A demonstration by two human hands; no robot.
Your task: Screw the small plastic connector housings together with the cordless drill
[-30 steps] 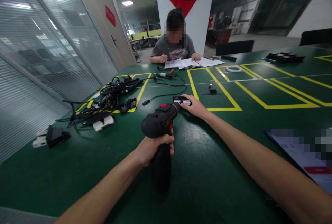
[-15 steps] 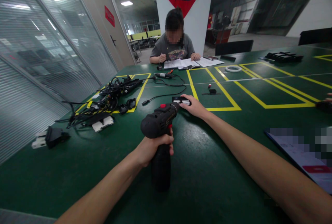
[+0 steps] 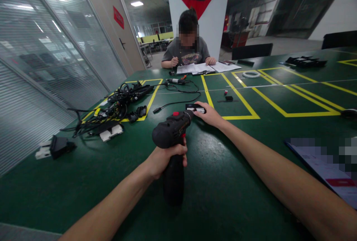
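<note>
My left hand is wrapped round the grip of a black cordless screwdriver with a red button on top. Its nose points away from me at a small black and white part lying on the green table. My right hand reaches forward and holds that part down, fingers closed on it, just at the tool's tip.
A tangle of black cables and connectors lies at the left, with a loose black and white piece nearer. Yellow tape lines mark boxes. A person sits at the far end over papers. A small black piece and a white ring lie beyond.
My hands and the tool have stayed put. At the right edge, someone else's hand that showed half a second ago is gone, leaving a dark object there.
</note>
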